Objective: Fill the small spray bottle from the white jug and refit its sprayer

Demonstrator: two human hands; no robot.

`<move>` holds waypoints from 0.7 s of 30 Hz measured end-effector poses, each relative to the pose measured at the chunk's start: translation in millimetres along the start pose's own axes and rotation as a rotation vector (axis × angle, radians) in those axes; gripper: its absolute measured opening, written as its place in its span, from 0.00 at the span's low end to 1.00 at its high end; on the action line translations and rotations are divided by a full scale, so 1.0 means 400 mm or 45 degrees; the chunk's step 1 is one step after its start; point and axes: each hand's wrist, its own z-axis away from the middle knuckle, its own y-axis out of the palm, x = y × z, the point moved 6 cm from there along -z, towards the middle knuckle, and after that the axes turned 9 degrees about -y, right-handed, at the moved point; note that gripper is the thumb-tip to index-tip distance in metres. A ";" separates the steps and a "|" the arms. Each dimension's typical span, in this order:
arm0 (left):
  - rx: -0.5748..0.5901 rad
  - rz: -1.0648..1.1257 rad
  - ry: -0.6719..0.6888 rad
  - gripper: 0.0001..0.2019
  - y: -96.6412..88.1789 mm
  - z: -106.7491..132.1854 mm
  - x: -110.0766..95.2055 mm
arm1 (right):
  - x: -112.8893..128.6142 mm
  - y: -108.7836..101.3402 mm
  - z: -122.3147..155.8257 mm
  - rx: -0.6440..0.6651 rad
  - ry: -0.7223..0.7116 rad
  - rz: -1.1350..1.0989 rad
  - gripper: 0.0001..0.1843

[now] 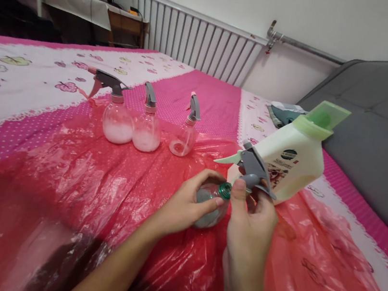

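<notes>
My left hand (pixel 193 201) is wrapped round a small clear spray bottle (pixel 210 220) with a green, uncapped neck, tilted toward the right. In my right hand (pixel 251 212) is a grey spray head (pixel 252 166) with a pale green trigger, pinched between thumb and fingers. It is close to the bottle's neck; whether the two touch, I cannot tell. Just behind stands a large pale detergent jug (pixel 298 154) with a green cap (pixel 329 116), partly covered by my right hand and the spray head.
Three clear spray bottles with grey and pink heads stand beyond my left hand: a left one (pixel 119 124), a middle one (pixel 147 133) and a right one (pixel 182 141). A red plastic sheet (pixel 74 186) covers the pink bed. A grey headboard (pixel 385 106) rises on the right.
</notes>
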 end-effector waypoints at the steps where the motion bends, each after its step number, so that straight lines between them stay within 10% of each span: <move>1: 0.000 -0.002 0.003 0.14 0.000 0.000 0.000 | 0.001 0.000 0.000 0.002 -0.005 0.010 0.28; 21: -0.003 0.000 0.000 0.14 -0.001 -0.001 0.003 | 0.005 0.003 0.000 0.018 0.004 -0.018 0.28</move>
